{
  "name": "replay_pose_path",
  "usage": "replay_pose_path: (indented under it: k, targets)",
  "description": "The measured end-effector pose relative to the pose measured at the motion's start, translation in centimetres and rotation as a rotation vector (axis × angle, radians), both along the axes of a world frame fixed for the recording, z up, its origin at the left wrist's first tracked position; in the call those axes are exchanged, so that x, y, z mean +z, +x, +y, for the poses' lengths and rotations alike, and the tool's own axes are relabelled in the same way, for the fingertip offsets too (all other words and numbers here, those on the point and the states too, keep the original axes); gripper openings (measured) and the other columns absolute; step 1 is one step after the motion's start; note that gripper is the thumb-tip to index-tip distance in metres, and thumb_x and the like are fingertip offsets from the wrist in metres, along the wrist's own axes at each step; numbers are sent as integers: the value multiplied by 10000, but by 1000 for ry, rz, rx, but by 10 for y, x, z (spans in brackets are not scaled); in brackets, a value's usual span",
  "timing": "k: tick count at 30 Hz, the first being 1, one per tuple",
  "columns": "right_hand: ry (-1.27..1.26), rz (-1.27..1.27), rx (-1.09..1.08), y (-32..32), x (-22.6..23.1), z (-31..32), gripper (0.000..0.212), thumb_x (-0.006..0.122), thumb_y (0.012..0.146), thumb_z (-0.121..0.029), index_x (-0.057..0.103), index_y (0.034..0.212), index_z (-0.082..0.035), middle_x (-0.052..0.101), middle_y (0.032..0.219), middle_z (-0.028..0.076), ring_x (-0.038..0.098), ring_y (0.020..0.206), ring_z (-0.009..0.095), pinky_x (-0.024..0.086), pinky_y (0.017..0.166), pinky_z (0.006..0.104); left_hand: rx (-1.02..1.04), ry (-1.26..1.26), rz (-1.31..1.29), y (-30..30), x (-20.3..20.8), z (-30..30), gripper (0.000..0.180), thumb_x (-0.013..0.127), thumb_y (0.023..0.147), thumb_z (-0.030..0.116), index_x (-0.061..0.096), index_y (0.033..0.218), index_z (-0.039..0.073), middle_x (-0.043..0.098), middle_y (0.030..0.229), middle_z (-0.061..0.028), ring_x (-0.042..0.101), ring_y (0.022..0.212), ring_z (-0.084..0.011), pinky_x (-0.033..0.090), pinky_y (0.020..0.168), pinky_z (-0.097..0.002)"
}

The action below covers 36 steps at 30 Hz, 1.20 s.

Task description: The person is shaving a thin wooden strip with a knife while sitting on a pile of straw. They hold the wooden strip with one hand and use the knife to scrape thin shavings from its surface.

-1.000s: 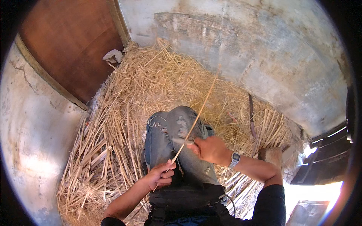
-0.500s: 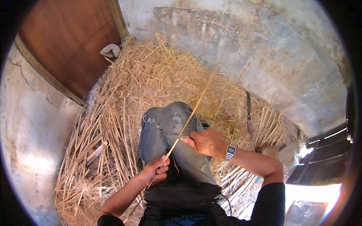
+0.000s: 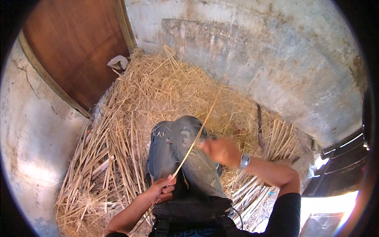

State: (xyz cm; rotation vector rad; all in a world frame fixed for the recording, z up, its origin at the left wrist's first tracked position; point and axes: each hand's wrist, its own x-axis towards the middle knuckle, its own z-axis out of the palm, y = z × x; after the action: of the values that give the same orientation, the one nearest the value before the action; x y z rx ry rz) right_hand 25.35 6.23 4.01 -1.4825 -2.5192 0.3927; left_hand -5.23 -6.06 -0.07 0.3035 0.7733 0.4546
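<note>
A long, thin bamboo strip (image 3: 193,144) slants over my knees, pale along its lower part and browner toward its far end. My left hand (image 3: 161,190) is closed around its near part, in front of my lap. The strip's tail runs back under my left wrist. Just right of the strip, above my right knee, is my right hand (image 3: 224,151). Motion smears its fingers, and whether they hold anything is hidden. My legs, in worn jeans (image 3: 162,154), lie beneath the strip.
Thin shavings (image 3: 169,85) cover the floor ahead. Split strips (image 3: 104,162) are heaped at the left, with more (image 3: 282,134) at the right. A stained wall (image 3: 252,51) curves behind, and a brown door panel (image 3: 77,47) stands at the far left.
My right hand has moved slightly right, away from the strip, and blurred. The small curl by its fingertips no longer shows. My left hand keeps its grip. The whole view has shifted slightly.
</note>
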Motion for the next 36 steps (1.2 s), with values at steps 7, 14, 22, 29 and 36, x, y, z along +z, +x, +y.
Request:
replay_pose_path:
  k: [7,14,22,29,36]
  targets:
    - [-4,-73,-277,35,-23,83,524,461,1036,-472,684,887,-22,690,802,238,681,740,443,535,658,563,-57,-49,74,-25,3,-5,420,510,1046,535,447,864,161,275,573,67,207,395,-67,144,360,-272]
    - [245,-191,-328,120,0,146,608,400,1038,-547,708,906,-40,693,762,236,694,768,432,555,682,537,-60,21,159,-30,-6,-14,429,537,1033,535,481,856,148,308,587,55,218,422,-65,136,375,-261]
    - [254,-14,-267,79,-17,115,530,426,1040,-515,684,882,-80,674,680,187,660,607,424,528,569,549,-48,9,190,-28,-9,-15,428,530,1046,509,489,871,120,316,600,50,210,437,-67,142,377,-265]
    - [75,-51,105,18,-5,38,414,537,1007,-491,635,868,-114,626,629,144,628,556,368,481,519,493,-62,-30,116,-30,-1,-11,440,535,1035,532,478,849,137,316,593,50,228,430,-64,151,370,-258]
    - [158,-61,-439,117,9,139,384,511,1010,-391,623,1017,-24,691,793,225,687,754,427,526,677,545,-62,11,92,-25,-9,-11,429,517,1047,523,478,878,131,311,598,52,219,430,-60,147,374,-251]
